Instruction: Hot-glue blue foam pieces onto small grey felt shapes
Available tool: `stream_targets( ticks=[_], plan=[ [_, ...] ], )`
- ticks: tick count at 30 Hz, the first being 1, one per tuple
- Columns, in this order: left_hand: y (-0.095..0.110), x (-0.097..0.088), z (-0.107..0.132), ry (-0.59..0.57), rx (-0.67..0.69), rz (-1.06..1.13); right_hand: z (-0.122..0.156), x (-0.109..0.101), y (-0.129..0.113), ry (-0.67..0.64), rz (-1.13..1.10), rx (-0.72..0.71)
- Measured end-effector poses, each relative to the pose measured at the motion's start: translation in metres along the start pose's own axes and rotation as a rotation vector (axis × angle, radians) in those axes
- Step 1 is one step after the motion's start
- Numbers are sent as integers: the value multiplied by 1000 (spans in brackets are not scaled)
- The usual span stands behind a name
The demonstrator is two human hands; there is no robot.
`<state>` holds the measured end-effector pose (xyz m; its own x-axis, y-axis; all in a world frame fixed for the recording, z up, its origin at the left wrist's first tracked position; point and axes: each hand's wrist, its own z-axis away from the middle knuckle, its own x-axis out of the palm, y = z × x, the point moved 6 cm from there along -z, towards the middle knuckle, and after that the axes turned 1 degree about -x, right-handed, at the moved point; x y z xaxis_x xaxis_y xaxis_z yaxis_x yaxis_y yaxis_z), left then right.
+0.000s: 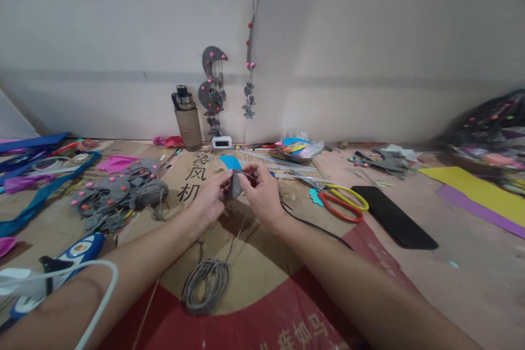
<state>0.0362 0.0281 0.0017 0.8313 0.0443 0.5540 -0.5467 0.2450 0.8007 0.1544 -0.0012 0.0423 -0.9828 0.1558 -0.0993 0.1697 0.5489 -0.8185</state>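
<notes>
Both hands meet over the middle of the cardboard sheet (262, 279). A small grey felt piece (234, 186) is pinched between the fingertips of my left hand (213, 197). My right hand (262, 191) closes on the felt's right edge with thumb and forefinger; any needle there is too small to make out. Grey cord (239, 232) runs down from the felt to a loose coil (206, 286) lying on the cardboard. Just behind the fingers lies a bright blue piece (230, 162).
Scissors (342, 202) and a black phone (394, 217) lie right. Grey felt pieces with pompoms (118, 194) and a blue hot-glue gun (77, 254) are left. A bottle (188, 120) and a small clock (221, 143) stand behind. Felt garlands (213, 87) hang on the wall.
</notes>
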Motion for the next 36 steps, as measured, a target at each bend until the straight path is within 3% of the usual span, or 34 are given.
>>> stream_targets(
  ticks=[12, 19, 24, 30, 36],
  plan=[
    [0, 1, 2, 17, 18, -2, 1, -2, -2, 14, 36, -4],
    [8, 6, 4, -53, 77, -43, 0, 1, 5, 13, -42, 42],
    [12, 3, 4, -23, 93, -77, 1, 1, 9, 18, 2, 62],
    [19, -1, 4, 6, 174, -193, 0, 0, 14, 28, 59, 62],
    [44, 4, 11, 40, 348, -418, -3, -7, 7, 61, 199, 12]
  ],
)
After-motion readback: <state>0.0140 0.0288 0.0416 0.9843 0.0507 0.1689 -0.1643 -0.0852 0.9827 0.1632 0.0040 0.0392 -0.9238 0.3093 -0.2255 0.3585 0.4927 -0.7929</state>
